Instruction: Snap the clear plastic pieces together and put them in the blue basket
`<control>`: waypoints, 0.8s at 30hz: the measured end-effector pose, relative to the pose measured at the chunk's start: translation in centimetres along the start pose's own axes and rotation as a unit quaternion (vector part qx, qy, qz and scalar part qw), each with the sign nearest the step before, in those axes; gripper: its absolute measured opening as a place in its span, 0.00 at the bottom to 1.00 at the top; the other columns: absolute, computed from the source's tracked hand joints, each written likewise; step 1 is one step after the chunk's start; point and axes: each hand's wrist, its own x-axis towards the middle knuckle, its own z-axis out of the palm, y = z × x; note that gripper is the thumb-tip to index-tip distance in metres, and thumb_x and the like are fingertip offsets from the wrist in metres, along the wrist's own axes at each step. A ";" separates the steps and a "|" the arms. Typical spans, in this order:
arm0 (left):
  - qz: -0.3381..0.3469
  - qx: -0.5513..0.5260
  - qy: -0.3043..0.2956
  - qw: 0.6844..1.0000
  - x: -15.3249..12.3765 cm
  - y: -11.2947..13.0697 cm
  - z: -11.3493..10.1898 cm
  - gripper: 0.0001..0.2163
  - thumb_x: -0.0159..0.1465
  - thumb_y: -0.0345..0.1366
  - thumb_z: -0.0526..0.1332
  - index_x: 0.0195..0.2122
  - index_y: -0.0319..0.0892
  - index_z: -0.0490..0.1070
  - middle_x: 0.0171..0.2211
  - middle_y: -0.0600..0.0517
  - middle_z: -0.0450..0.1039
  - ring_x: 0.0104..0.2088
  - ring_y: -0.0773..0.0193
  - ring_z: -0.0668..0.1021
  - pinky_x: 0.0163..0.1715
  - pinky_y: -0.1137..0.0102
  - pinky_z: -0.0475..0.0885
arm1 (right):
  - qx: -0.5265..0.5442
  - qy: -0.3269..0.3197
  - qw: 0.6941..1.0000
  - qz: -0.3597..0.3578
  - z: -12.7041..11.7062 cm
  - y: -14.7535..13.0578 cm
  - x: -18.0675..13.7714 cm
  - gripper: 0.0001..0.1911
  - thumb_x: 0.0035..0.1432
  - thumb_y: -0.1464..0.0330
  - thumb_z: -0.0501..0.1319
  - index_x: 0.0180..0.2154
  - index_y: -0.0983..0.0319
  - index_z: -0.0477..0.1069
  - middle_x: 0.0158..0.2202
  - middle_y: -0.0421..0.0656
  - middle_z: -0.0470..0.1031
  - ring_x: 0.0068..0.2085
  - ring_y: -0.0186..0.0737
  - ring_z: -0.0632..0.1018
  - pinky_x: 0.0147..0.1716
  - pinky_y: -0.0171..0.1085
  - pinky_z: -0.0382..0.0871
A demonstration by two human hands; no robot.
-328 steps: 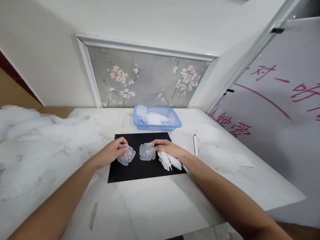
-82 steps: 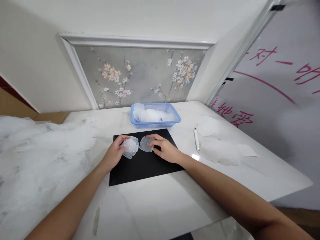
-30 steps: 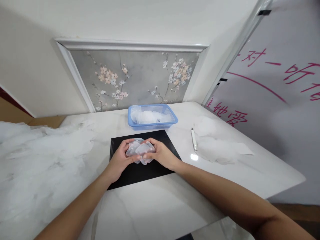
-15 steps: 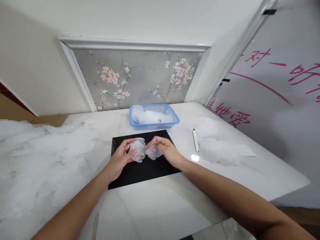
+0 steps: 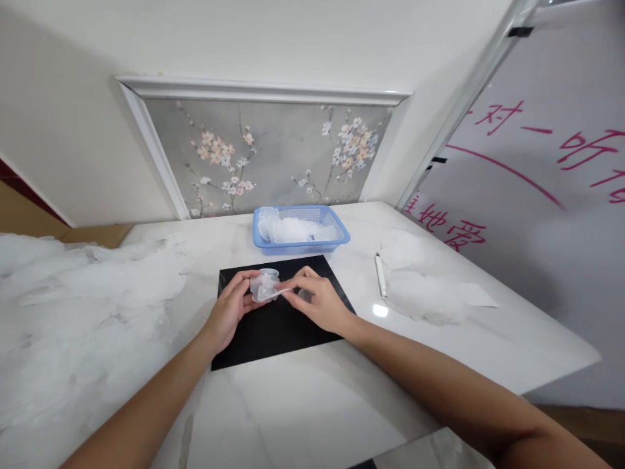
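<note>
With the left hand (image 5: 225, 318) half-curled around translucent plastic pieces (image 5: 262, 286) and the right hand (image 5: 323, 301) pinching an edge (image 5: 278, 294) at their three o'clock, an uneven pull may bend them.

We can't fully see the clear piece (image 5: 305, 295) behind the right hand's (image 5: 319, 299) fingers. Left of the left hand (image 5: 229, 316), the pale pile (image 5: 73, 326) gets cut off.
</note>
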 end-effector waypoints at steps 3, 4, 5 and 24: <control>0.030 0.061 0.040 0.997 0.1 -0.1 -0.1 0.13 0.59 0.43 0.60 0.43 0.45 0.71 0.47 0.49 0.76 0.44 0.59 0.77 0.44 0.64 0.72 | 0.184 -0.007 0.967 0.177 -0.9 0.2 0.4 0.11 0.57 0.61 0.60 0.39 0.60 0.74 0.28 0.39 0.73 0.22 0.31 0.68 0.22 0.32 0.67; 0.034 0.067 0.045 0.996 0.1 0.0 -0.1 0.13 0.57 0.40 0.60 0.43 0.45 0.71 0.46 0.50 0.76 0.44 0.59 0.77 0.44 0.65 0.72 | 0.238 -0.015 0.947 0.217 -1.1 0.3 0.5 0.12 0.56 0.61 0.61 0.40 0.60 0.74 0.28 0.38 0.73 0.20 0.29 0.67 0.19 0.31 0.64; 0.035 0.068 0.047 0.996 0.2 0.0 -0.1 0.13 0.56 0.37 0.60 0.42 0.44 0.71 0.46 0.50 0.77 0.43 0.59 0.78 0.43 0.65 0.72 | 0.282 -0.021 0.927 0.248 -1.4 0.5 0.6 0.13 0.54 0.62 0.62 0.41 0.61 0.74 0.28 0.39 0.73 0.19 0.28 0.66 0.16 0.30 0.63; 0.108 0.164 0.085 0.977 0.6 -0.1 -0.7 0.15 0.53 0.32 0.63 0.42 0.44 0.70 0.45 0.48 0.78 0.44 0.56 0.79 0.49 0.61 0.70 | 0.365 -0.071 0.851 0.371 -2.7 1.3 1.1 0.13 0.53 0.74 0.60 0.42 0.61 0.76 0.39 0.45 0.78 0.32 0.36 0.79 0.14 0.26 0.65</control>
